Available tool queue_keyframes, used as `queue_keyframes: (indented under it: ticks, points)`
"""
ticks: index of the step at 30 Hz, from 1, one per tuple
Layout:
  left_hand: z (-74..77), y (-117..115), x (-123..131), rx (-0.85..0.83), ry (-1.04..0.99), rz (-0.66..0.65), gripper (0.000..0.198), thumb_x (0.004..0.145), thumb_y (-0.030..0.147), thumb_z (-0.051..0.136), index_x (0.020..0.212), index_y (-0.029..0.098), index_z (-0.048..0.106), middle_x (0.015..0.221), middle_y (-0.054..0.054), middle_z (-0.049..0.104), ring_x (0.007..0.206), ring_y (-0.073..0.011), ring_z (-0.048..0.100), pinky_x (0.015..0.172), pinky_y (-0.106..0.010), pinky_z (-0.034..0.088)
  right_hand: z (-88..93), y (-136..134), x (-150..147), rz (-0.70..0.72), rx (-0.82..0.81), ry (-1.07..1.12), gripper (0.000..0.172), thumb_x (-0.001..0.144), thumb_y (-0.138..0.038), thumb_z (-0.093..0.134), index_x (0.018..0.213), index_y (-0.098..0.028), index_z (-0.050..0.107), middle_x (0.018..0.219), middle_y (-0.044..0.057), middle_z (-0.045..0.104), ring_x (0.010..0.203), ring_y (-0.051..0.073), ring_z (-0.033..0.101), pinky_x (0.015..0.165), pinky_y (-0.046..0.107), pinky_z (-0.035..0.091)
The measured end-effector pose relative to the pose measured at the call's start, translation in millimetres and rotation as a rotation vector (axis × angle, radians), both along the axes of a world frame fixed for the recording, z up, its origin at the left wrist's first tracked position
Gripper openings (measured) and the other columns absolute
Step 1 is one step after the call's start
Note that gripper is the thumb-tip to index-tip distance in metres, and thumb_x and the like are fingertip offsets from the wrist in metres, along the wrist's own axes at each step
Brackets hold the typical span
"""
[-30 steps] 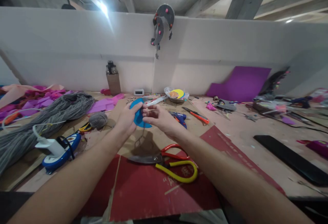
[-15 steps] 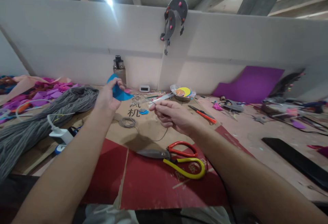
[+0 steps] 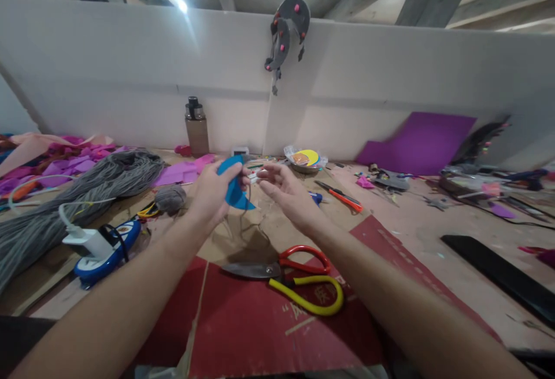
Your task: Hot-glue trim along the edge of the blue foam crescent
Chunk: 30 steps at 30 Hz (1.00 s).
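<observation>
My left hand (image 3: 214, 191) is closed on a blue felt piece (image 3: 233, 189), holding it up above the cardboard. My right hand (image 3: 286, 191) is right beside it, fingers partly curled and pinched near the felt's edge; what it holds is too small to name, though a thin grey thread (image 3: 249, 230) hangs below the two hands. Large scissors (image 3: 288, 278) with a red and a yellow handle lie on the red cardboard (image 3: 260, 321) just below my hands.
A thick bundle of grey yarn (image 3: 65, 205) and a grey yarn ball (image 3: 170, 198) lie at left, near a white charger (image 3: 84, 243) on a blue case. A bottle (image 3: 196, 130), an orange utility knife (image 3: 340, 195), a purple sheet (image 3: 416, 143) and a black strip (image 3: 498, 275) surround them.
My left hand brought the blue felt back down from the upper left to meet my right hand at the centre. The camera view shifted slightly.
</observation>
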State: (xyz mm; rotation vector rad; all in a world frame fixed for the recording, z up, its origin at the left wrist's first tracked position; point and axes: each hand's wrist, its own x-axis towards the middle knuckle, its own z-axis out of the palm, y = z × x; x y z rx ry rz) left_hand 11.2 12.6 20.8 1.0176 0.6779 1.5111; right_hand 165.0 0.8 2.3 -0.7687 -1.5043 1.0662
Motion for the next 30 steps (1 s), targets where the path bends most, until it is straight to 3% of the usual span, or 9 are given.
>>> queue_keyframes:
  ticks: [3, 6, 10, 16, 19, 25, 30]
  points:
    - [-10.2, -8.5, 14.4, -0.060, 0.046, -0.016, 0.022, 0.064, 0.021, 0.075, 0.078, 0.014, 0.059, 0.064, 0.000, 0.061, 0.048, -0.0081, 0.055, 0.047, -0.020, 0.047, -8.4, -1.0, -7.8, 0.116, -0.158, 0.208, 0.044, 0.076, -0.039, 0.068, 0.110, -0.025, 0.044, 0.097, 0.002, 0.063, 0.086, 0.014, 0.064, 0.086, 0.036, 0.050]
    - [-16.7, -9.0, 17.7, -0.124, 0.030, -0.060, 0.023, 0.063, 0.021, 0.076, 0.075, 0.014, 0.057, 0.060, 0.002, 0.060, 0.047, -0.0079, 0.054, 0.043, -0.017, 0.044, -13.8, -3.4, -7.0, 0.128, -0.273, 0.254, 0.045, 0.073, -0.040, 0.071, 0.106, -0.024, 0.046, 0.086, -0.001, 0.063, 0.070, 0.013, 0.064, 0.072, 0.034, 0.054]
    - [-22.4, -5.9, 17.8, -0.154, 0.046, -0.050, 0.022, 0.063, 0.021, 0.075, 0.075, 0.013, 0.058, 0.062, 0.001, 0.061, 0.045, -0.0061, 0.051, 0.041, -0.016, 0.041, -12.4, -5.7, 0.6, 0.162, -0.300, 0.169, 0.035, 0.071, -0.037, 0.073, 0.094, -0.020, 0.052, 0.079, 0.001, 0.065, 0.067, 0.011, 0.062, 0.064, 0.027, 0.051]
    - [-23.3, -7.1, 21.0, -0.120, 0.126, 0.030, 0.020, 0.064, 0.023, 0.073, 0.074, 0.013, 0.058, 0.063, 0.002, 0.059, 0.044, -0.0061, 0.049, 0.040, -0.018, 0.038, -8.5, -9.3, 2.9, 0.183, -0.382, 0.156, 0.040, 0.067, -0.036, 0.075, 0.095, -0.020, 0.051, 0.078, 0.001, 0.066, 0.060, 0.008, 0.056, 0.054, 0.021, 0.044]
    - [-23.2, -6.6, 20.9, -0.125, 0.113, 0.063, 0.020, 0.064, 0.023, 0.073, 0.073, 0.013, 0.058, 0.066, 0.000, 0.061, 0.046, -0.0062, 0.051, 0.042, -0.018, 0.038, -12.5, -7.8, 1.5, 0.070, -0.322, 0.050, 0.040, 0.069, -0.040, 0.073, 0.096, -0.021, 0.051, 0.069, -0.003, 0.060, 0.053, 0.008, 0.048, 0.047, 0.020, 0.036]
    - [-23.5, -5.3, 19.4, -0.127, 0.056, 0.076, 0.021, 0.064, 0.023, 0.073, 0.077, 0.013, 0.059, 0.073, -0.002, 0.065, 0.049, -0.0061, 0.054, 0.043, -0.017, 0.038, -18.6, -7.6, 4.4, -0.242, 0.109, -0.256, 0.017, 0.081, -0.034, 0.060, 0.090, -0.019, 0.057, 0.075, -0.001, 0.058, 0.067, 0.012, 0.050, 0.063, 0.026, 0.041]
    - [-22.8, -7.7, 20.7, -0.138, 0.046, 0.083, 0.021, 0.064, 0.021, 0.072, 0.077, 0.013, 0.058, 0.072, -0.001, 0.065, 0.049, -0.0062, 0.053, 0.044, -0.018, 0.039, -13.9, -11.8, 7.1, -0.364, 0.293, -0.364, 0.011, 0.084, -0.029, 0.057, 0.084, -0.019, 0.062, 0.074, 0.001, 0.058, 0.065, 0.013, 0.048, 0.062, 0.026, 0.039]
